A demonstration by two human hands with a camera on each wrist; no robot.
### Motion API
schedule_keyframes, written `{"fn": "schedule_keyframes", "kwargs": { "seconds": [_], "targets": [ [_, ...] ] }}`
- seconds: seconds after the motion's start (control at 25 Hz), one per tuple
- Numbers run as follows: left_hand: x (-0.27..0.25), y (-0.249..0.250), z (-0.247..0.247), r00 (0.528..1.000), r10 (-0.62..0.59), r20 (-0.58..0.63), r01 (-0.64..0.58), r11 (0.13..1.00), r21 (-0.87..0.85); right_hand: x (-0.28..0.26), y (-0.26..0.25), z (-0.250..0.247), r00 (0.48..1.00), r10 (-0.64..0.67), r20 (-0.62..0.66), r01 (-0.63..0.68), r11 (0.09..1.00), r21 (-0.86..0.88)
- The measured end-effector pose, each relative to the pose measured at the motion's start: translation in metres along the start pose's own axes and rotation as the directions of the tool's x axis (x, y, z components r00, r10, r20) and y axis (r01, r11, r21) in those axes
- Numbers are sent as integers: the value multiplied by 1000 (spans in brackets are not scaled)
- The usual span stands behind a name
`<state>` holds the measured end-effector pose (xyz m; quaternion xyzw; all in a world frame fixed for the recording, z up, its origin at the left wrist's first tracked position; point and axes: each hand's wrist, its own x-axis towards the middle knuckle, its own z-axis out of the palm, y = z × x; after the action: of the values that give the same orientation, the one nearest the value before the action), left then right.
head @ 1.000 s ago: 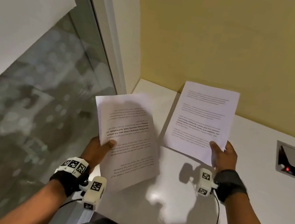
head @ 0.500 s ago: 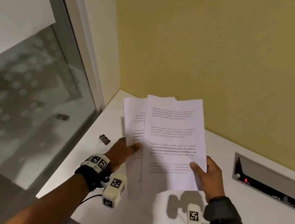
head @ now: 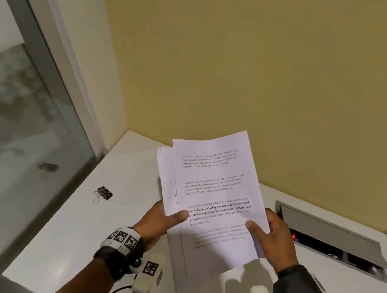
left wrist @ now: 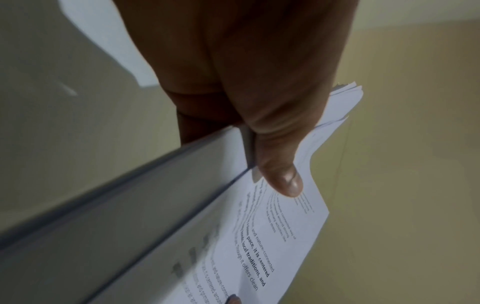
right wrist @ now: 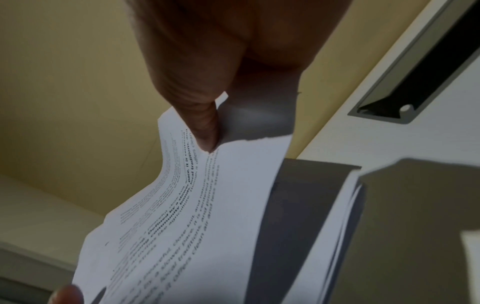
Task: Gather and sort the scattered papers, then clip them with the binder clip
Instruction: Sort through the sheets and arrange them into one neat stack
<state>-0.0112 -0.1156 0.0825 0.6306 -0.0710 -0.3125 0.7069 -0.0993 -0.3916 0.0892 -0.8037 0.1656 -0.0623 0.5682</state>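
A stack of white printed papers (head: 214, 196) is held upright above the white desk (head: 84, 230), the sheets not quite squared at the top left. My left hand (head: 161, 219) grips its left edge, thumb on the front page. My right hand (head: 272, 235) grips the right edge the same way. The left wrist view shows my thumb pressed on the papers (left wrist: 283, 216); the right wrist view shows my thumb pinching the papers (right wrist: 197, 216). A black binder clip (head: 104, 194) lies on the desk, left of my left hand.
A yellow wall (head: 278, 71) rises behind the desk. A grey recessed cable box (head: 331, 237) with a red light sits in the desk at the right. A glass partition with a grey frame (head: 35, 54) bounds the left side.
My two hands have brought their separate sheets together into one stack and now both hold it. The view tilted up, and the binder clip came into sight.
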Motion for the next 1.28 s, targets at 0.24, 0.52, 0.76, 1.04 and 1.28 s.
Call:
{"fn": "schedule_keyframes", "kwargs": {
  "seconds": [0.24,0.52,0.76,1.04,1.28],
  "targets": [
    [0,-7,18,999,40,10,-40,999,23,-14,11,-13,994,36,106,-52,988,146],
    [-7,-3,30,994,113,-3,-111,976,190,-8,19,-17,998,60,16,-61,993,103],
    [-19,-17,30,992,130,-2,-125,957,261,-10,19,-17,991,65,118,-75,994,82],
    [-31,-55,31,984,49,-174,13,941,338,-44,42,3,995,102,-1,-102,990,-100],
    [-35,-80,28,985,-29,-170,132,760,636,-62,71,10,979,202,23,-190,949,-251]
  ]
}}
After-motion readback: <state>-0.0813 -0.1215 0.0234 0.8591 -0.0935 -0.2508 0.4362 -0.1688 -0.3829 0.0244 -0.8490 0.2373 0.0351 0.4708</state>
